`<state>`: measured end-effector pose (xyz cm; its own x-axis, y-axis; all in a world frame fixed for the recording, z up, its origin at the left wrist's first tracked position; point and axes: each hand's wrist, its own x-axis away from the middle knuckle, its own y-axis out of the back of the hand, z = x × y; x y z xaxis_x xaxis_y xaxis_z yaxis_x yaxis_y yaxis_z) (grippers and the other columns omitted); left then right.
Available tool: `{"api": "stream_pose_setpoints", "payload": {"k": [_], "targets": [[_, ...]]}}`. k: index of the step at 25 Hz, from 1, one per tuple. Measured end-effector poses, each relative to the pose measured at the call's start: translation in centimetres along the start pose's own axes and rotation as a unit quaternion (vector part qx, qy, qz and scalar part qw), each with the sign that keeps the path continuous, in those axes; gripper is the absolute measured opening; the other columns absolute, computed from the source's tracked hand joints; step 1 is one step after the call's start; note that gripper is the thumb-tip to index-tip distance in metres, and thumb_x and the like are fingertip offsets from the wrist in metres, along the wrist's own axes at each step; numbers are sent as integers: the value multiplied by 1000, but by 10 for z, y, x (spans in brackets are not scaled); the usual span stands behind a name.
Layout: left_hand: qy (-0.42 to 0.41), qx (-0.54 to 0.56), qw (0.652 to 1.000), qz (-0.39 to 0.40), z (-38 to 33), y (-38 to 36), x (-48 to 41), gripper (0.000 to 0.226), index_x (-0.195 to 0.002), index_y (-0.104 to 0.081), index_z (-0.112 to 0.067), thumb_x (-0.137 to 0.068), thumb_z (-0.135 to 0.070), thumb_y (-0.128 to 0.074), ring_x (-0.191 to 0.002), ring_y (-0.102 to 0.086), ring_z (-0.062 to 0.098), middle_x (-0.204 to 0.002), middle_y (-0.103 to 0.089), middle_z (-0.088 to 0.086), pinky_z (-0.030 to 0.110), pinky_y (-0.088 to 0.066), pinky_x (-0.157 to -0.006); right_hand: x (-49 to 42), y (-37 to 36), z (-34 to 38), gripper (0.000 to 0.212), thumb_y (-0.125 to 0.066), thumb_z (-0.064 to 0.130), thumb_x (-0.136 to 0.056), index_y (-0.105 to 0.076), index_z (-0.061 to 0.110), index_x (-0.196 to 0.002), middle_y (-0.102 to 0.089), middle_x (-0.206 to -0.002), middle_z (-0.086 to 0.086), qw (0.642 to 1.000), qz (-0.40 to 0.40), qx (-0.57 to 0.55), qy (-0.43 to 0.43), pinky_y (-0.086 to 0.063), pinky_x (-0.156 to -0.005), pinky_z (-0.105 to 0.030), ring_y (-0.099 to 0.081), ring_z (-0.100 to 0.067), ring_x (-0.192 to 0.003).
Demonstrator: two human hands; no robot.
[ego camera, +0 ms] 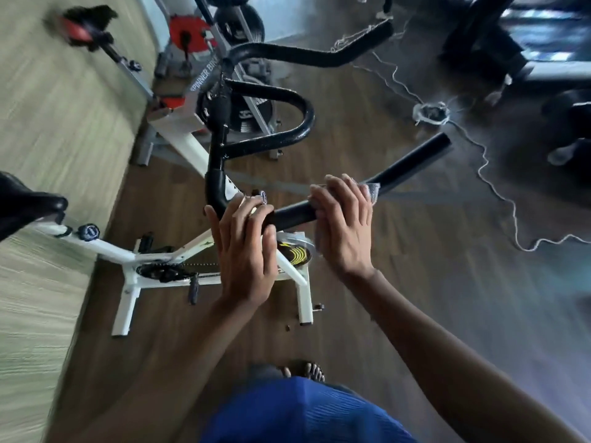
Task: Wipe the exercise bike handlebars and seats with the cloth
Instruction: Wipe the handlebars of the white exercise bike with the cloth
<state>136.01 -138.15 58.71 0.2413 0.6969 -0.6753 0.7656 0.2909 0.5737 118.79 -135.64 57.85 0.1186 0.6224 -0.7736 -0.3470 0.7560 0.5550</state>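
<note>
A white exercise bike stands below me with black handlebars (412, 161) that loop and branch into a near bar. My left hand (246, 247) grips the bend of that near bar. My right hand (343, 222) is wrapped around the same bar further right, pressing a grey cloth (373, 191) onto it; only a corner of the cloth shows past my fingers. The bike's black seat (22, 206) is at the left edge, apart from both hands.
A second bike with a red flywheel (187, 33) and a red and black seat (80, 27) stands behind. A white cord (492, 183) trails over the wooden floor at right. Dark gym equipment (486, 43) fills the top right. My feet (303, 369) are below.
</note>
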Motion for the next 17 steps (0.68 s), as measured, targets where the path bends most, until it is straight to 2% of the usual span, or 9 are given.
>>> {"api": "stream_pose_setpoints", "payload": {"k": [2,6,11,13,17], "targets": [[-5,-21,1000,-2,-5,-3,-1,32,-120,-66,-4,-101,-16,-43,-135,-46,32,-131,-60,11,60,-10,-122,4,-1,2,32,-36,23,-108,-57,14,-131,-54,-137,-13,999,-9,5,-30,-31,-113,-58,-43,-34,-135],[-29,-51,998,-15,-18,-13,-3,29,-122,-66,-8,-99,-15,-49,-134,-50,28,-128,-64,6,59,-7,-122,-4,15,-20,33,-41,23,-106,-58,16,-133,-58,-138,-13,996,49,12,79,-35,-112,-54,-47,-32,-135],[-29,-90,995,-26,-38,-26,-2,27,-122,-66,-9,-98,-11,-55,-127,-57,25,-124,-66,2,62,-14,-119,-7,27,-21,35,-43,24,-105,-63,14,-132,-58,-138,-10,996,70,20,56,-32,-116,-48,-48,-31,-136],[-24,-101,994,-21,-45,-30,-3,29,-126,-65,-10,-99,-14,-54,-127,-57,25,-127,-66,2,60,-15,-120,-13,39,-36,35,-42,26,-106,-63,15,-132,-59,-137,-9,991,84,41,92,-31,-117,-44,-48,-28,-135],[-12,-145,989,-2,-65,-46,1,42,-139,-56,-10,-97,-14,-56,-138,-48,27,-142,-57,4,57,-11,-122,-19,49,-52,36,-39,26,-107,-64,15,-131,-60,-136,-8,993,62,58,80,-26,-120,-41,-49,-27,-134]]}}
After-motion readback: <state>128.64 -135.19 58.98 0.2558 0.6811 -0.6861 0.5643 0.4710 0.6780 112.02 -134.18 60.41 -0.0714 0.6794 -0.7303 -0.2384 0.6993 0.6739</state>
